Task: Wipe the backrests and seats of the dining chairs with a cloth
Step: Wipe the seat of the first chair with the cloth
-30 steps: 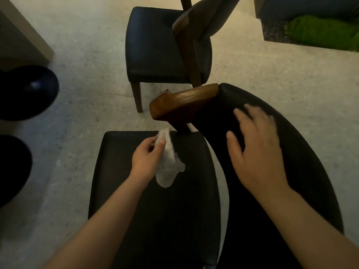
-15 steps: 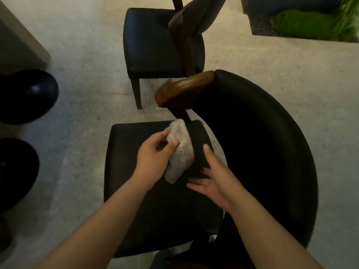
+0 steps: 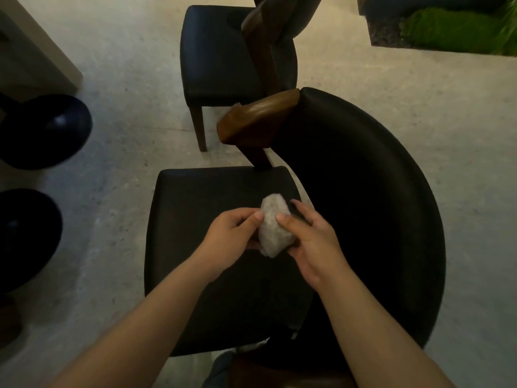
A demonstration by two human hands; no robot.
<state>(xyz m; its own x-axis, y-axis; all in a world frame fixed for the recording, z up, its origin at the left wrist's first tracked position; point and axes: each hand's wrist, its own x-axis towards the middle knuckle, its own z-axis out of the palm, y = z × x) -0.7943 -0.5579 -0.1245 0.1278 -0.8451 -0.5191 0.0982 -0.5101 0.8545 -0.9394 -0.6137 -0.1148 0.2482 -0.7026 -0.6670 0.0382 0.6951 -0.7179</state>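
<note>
Left hand (image 3: 232,233): closed on the left side of the cloth (image 3: 274,228), thumb and fingertips pinching its edge. Right hand (image 3: 310,242): closed on the right side of the same cloth, thumb laid across its front, fingers cupped behind. The cloth, a pale grey bunched wad, is held between the two hands just above the middle of the near seat (image 3: 195,233); whether it touches the leather cannot be told.

Left of the chairs: two dark rounded stool tops (image 3: 42,130) on the speckled floor (image 3: 120,135), beside a pale cabinet corner (image 3: 33,57).

Centre: the near seat, black padded leather. Behind it, a wooden rail end (image 3: 257,119) caps the curved black backrest (image 3: 377,205), which sweeps round the right of the seat. Farther off, a second chair (image 3: 218,51), black seat and wooden frame, untouched at this moment.

Far right, top: a planter with green moss (image 3: 453,29).

Step in hand, by judgement: regathering or folding the cloth into a pad, between wiping passes on the near chair. Next move calls for one hand to take the pad alone, press it flat to the seat or the backrest, and draw it across in strokes; the second chair remains to be done.

Change from half a second ago: the right hand, then open and apart from the cloth, has come onto it; a second ago it lay on the backrest. The cloth, then hanging loose from the left hand alone, is now bunched between both.
</note>
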